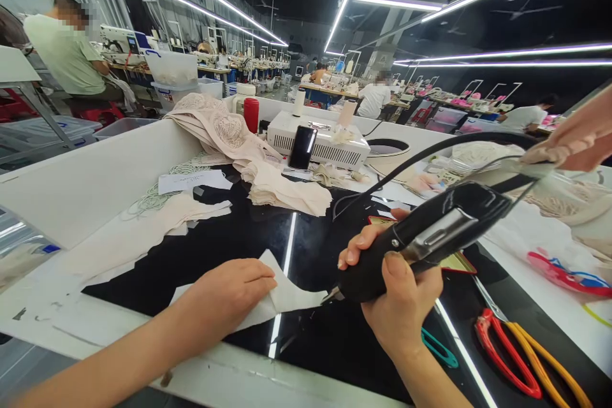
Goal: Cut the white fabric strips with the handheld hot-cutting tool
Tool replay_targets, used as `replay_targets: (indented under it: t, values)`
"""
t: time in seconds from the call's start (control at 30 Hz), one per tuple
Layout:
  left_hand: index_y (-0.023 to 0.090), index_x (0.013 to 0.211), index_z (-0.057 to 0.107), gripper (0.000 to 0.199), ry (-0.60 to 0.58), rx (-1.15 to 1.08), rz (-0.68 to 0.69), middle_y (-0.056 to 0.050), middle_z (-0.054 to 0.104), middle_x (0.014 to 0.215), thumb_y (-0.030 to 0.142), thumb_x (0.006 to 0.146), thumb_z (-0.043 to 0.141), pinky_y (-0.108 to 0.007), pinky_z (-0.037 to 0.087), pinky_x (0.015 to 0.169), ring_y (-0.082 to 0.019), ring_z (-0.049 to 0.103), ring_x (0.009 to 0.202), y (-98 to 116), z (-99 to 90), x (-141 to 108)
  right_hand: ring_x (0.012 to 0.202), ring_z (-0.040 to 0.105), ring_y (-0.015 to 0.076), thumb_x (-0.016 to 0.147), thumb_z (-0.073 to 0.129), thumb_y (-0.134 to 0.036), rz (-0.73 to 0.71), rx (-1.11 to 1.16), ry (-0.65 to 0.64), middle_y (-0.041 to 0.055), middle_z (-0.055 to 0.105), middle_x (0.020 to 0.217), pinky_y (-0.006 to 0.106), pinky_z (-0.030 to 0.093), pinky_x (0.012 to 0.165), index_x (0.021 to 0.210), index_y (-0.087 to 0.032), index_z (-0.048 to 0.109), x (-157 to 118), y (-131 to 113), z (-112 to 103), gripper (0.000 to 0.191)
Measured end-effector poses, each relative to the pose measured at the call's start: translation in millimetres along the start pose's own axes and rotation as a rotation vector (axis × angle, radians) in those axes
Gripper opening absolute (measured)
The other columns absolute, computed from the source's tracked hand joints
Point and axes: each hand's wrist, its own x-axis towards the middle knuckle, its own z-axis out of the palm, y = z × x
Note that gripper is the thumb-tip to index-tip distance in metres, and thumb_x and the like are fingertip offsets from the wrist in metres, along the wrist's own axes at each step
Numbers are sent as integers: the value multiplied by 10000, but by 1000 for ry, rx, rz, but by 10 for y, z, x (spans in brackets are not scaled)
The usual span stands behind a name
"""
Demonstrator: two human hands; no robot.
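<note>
My left hand (241, 290) is closed on a white fabric piece (294, 293) over the black glossy tabletop (315, 248). My right hand (399, 293) is wrapped round a black handheld tool (430, 236) with a cable at its rear. The tool's pointed metal tip (333, 295) meets the right corner of the fabric. Another person's hand (568, 140) reaches in from the right edge, near the tool's rear end, holding something clear and thin.
Scissors with red and orange handles (509, 344) and teal snips (438, 347) lie at the right. Stacked beige fabric (287, 191), a phone (303, 148) and a white machine box (320, 140) stand behind. Cut pieces (157, 223) lie left.
</note>
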Motion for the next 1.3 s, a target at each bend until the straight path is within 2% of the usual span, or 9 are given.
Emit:
replay_targets:
  t: [0.1, 0.23, 0.37, 0.47, 0.6, 0.73, 0.83, 1.0, 1.3]
  values:
    - [158, 1221, 645, 388, -63, 30, -25, -72, 698, 1224, -64, 958, 466, -338, 585, 994, -204, 669, 1118, -43, -39, -99, 600, 634, 149, 897, 821, -388, 4, -21, -8, -15, 676, 828, 289, 595, 518, 1251, -261, 601, -42, 3, -2, 436]
    - [153, 1182, 660, 350, -142, 113, -101, -81, 688, 1153, -36, 957, 470, -355, 584, 906, -227, 669, 1016, 149, -48, -117, 601, 633, 152, 900, 817, -403, 14, -22, -24, -15, 666, 829, 297, 593, 522, 1248, -264, 593, -53, 16, 26, 437]
    - [202, 1005, 691, 193, -255, -44, -283, -23, 658, 974, 101, 1022, 528, -291, 535, 714, -171, 673, 784, 415, -154, 1, 596, 634, 150, 905, 809, -388, 9, -15, -30, -18, 665, 838, 292, 590, 515, 1239, -268, 587, -22, 41, 55, 419]
    - [207, 886, 673, 251, -356, -112, -378, -3, 625, 887, 178, 1072, 509, -300, 477, 619, -162, 647, 680, 460, -268, 155, 595, 635, 149, 918, 794, -371, -1, -9, -41, -25, 666, 838, 294, 592, 520, 1194, -269, 583, 3, 71, 64, 362]
    - [197, 1027, 663, 13, -259, -99, -271, -19, 675, 1015, 193, 1035, 654, -330, 550, 816, -208, 682, 924, 281, -271, 396, 597, 633, 140, 931, 786, -341, -16, 12, -41, -35, 671, 837, 285, 594, 532, 1130, -263, 581, 33, 122, 83, 296]
    - [202, 1194, 600, 401, -182, -267, -133, -74, 669, 1307, 231, 892, 862, -395, 515, 1126, -243, 608, 1300, 61, -105, 550, 609, 640, 136, 941, 779, -330, -18, 27, -51, -39, 675, 842, 278, 593, 542, 1083, -263, 585, 54, 173, 130, 249]
    - [206, 1222, 608, 536, -255, -312, -152, -117, 641, 1399, 306, 810, 935, -522, 439, 1220, -309, 531, 1432, -20, -10, 559, 605, 639, 130, 940, 784, -331, -12, 43, -69, -41, 677, 847, 277, 597, 555, 1070, -262, 579, 60, 208, 169, 252]
    - [224, 1174, 619, 419, -416, -316, -231, -108, 612, 1478, 340, 870, 883, -742, 225, 1259, -361, 368, 1564, -41, -31, 495, 589, 628, 110, 953, 777, -354, 8, 69, -98, -51, 680, 859, 253, 589, 558, 1088, -272, 570, 46, 259, 223, 261]
    - [237, 1200, 629, 423, -460, -260, -223, -97, 640, 1446, 325, 869, 877, -770, 212, 1240, -371, 369, 1563, -71, -135, 456, 567, 622, 111, 928, 779, -376, 27, 44, -96, -50, 664, 848, 248, 571, 526, 1043, -258, 549, 43, 284, 325, 283]
